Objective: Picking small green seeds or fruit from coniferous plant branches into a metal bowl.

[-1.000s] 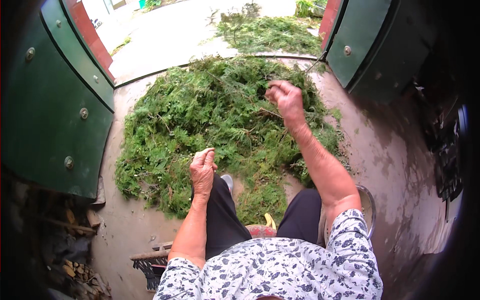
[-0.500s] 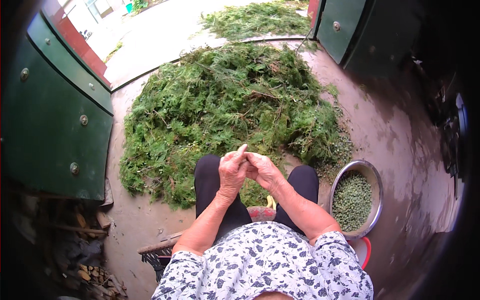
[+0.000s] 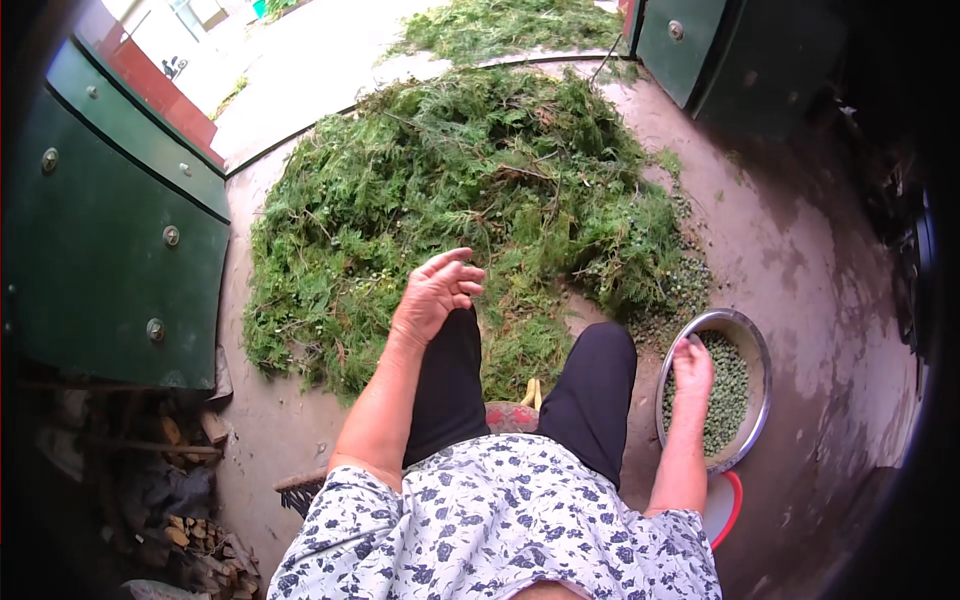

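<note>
Above my left knee, at the near edge of a large heap of cut green conifer branches (image 3: 420,200), my left hand (image 3: 438,292) is raised with its fingers loosely curled and apart, holding nothing I can see. Over on the right, my right hand (image 3: 692,368) is above a wide metal basin (image 3: 758,385), its fingers bent together. Whatever those fingers may hold is too small to make out. Many small round green seed cones (image 3: 728,410) partly fill the basin. More loose cones (image 3: 690,285) lie scattered beside the heap's right edge.
A red-rimmed container (image 3: 735,508) is partly under the basin's near side. Green metal doors (image 3: 120,250) flank the doorway, with more branches (image 3: 510,25) outside. Firewood pieces (image 3: 200,540) lie at the lower left. A patterned red seat (image 3: 510,416) shows between my legs.
My hands were together over my lap and have parted. The right one has swung right to the basin; the left has moved slightly left and forward, its fingers loosening.
</note>
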The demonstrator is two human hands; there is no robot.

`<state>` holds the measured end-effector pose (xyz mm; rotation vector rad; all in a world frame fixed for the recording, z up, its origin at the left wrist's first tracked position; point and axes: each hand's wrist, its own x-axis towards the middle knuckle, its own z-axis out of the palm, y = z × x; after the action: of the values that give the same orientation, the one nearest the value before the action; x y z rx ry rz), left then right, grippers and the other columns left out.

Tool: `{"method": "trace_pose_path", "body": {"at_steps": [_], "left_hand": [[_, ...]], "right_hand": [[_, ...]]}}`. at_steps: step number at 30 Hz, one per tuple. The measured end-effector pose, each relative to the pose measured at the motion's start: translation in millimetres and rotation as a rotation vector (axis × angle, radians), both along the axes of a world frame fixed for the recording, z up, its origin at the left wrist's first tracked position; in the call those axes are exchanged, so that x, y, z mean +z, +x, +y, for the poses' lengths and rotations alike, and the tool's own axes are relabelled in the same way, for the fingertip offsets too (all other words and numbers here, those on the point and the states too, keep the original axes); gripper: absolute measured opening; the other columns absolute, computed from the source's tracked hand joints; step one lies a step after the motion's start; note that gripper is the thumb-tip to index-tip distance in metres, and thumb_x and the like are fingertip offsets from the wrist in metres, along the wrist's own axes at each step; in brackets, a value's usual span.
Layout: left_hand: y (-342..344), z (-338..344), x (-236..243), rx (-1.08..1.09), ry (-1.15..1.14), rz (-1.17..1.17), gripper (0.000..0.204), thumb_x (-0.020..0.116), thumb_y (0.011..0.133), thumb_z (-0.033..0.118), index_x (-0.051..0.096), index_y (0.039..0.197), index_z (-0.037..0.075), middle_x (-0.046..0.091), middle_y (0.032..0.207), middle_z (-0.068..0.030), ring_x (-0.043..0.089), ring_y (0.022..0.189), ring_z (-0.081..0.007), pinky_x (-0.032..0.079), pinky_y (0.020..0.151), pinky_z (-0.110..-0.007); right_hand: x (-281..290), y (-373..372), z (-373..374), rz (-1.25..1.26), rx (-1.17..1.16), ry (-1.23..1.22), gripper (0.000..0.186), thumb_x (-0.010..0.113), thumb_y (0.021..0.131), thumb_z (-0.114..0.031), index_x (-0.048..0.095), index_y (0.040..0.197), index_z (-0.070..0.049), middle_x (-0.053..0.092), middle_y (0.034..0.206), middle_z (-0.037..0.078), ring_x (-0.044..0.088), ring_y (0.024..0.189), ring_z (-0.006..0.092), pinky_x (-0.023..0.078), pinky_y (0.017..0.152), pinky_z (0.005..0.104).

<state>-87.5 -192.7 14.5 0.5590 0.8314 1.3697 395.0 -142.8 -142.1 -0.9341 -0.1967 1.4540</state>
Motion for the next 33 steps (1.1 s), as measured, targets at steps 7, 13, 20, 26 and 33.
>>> {"method": "trace_pose_path", "body": {"at_steps": [7,13,20,26,33], "left_hand": [[0.8,4.3,-20.7,0.039,0.065,-0.216,0.042,0.054,0.087,0.018,0.04,0.123,0.001,0.059,0.095,-0.0119,0.059,0.081,-0.0185,0.048,0.064,-0.027],[8.0,17.9,-34.2,0.026,0.057,-0.236,0.041,0.053,0.088,0.017,0.04,0.124,0.003,0.059,0.101,-0.0121,0.06,0.085,-0.0189,0.049,0.066,-0.03],[28.5,39.5,-30.7,-0.06,0.07,-0.222,0.037,0.053,0.087,0.012,0.042,0.121,0.002,0.06,0.1,-0.0136,0.061,0.086,-0.0191,0.051,0.066,-0.03],[21.9,12.5,-27.1,-0.112,0.061,-0.15,0.038,0.056,0.086,0.012,0.044,0.12,0.0,0.061,0.095,-0.013,0.061,0.083,-0.019,0.052,0.063,-0.028],[12.9,-9.2,-24.6,-0.164,0.107,-0.221,0.039,0.057,0.085,0.013,0.044,0.118,-0.004,0.06,0.094,-0.016,0.062,0.079,-0.0197,0.053,0.065,-0.03]], "right_hand": [[-26.2,110.0,-36.0,-0.481,-0.44,-0.174,0.04,0.056,0.078,-0.002,0.043,0.116,0.004,0.041,0.116,0.021,0.042,0.108,0.0323,0.045,0.087,0.0445],[23.4,61.5,-22.8,-0.323,-0.522,-0.266,0.035,0.057,0.078,-0.001,0.047,0.111,0.002,0.051,0.1,0.015,0.055,0.085,0.0282,0.051,0.073,0.0396],[96.4,-97.5,4.9,-0.308,-0.06,0.108,0.02,0.052,0.084,-0.003,0.052,0.104,0.003,0.059,0.09,0.009,0.061,0.076,0.0189,0.054,0.065,0.0315],[127.2,-174.4,15.0,-0.448,0.198,0.208,0.018,0.051,0.087,-0.006,0.055,0.103,0.001,0.06,0.085,0.008,0.061,0.07,0.0164,0.054,0.06,0.0275],[142.4,-234.7,42.2,-0.583,0.39,0.27,0.018,0.05,0.088,-0.007,0.056,0.102,0.0,0.06,0.085,0.008,0.061,0.07,0.015,0.054,0.06,0.0269]]}}
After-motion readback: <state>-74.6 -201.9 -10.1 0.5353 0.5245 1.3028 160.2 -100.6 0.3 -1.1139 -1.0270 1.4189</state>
